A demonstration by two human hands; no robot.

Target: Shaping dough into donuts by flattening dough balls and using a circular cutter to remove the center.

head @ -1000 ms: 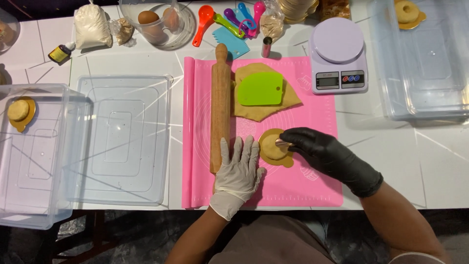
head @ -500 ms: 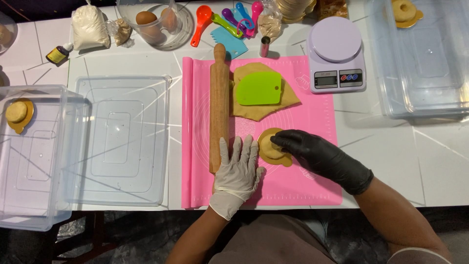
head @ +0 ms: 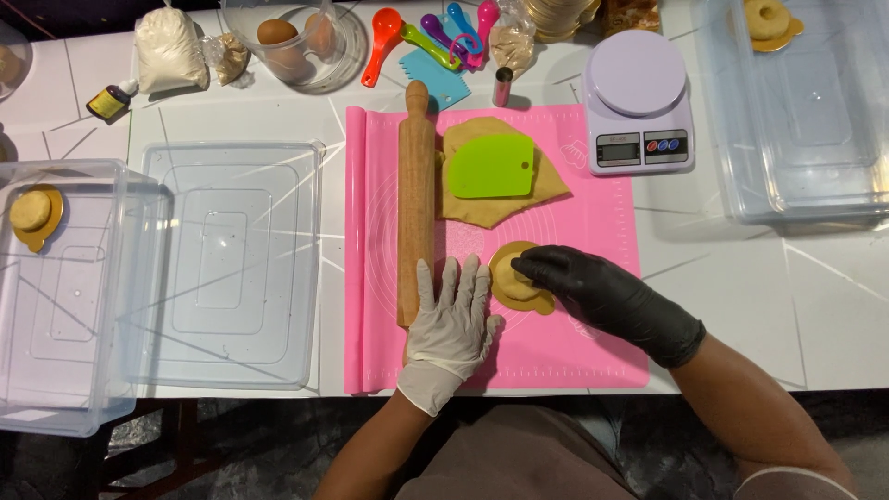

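A small round piece of tan dough [head: 512, 278] lies on the pink silicone mat [head: 593, 352]. My right hand [head: 607, 296], in a black glove, presses its fingertips onto the dough's right side. My left hand [head: 452, 319], in a white glove, rests flat on the mat with fingers apart, just left of the dough and touching the lower end of the wooden rolling pin [head: 416, 185]. A larger slab of dough [head: 546, 190] lies further up the mat with a green plastic scraper [head: 492, 166] on top of it.
A digital kitchen scale [head: 637, 97] stands at the mat's right. Clear plastic tubs [head: 56, 306] and a lid [head: 231, 264] lie at left, another tub [head: 806, 120] at right. Eggs in a bowl [head: 294, 42], a flour bag [head: 169, 48] and coloured measuring spoons [head: 435, 28] line the back.
My right hand has slid left over the small dough, its fingers now covering the right side. My left hand stays flat on the mat.
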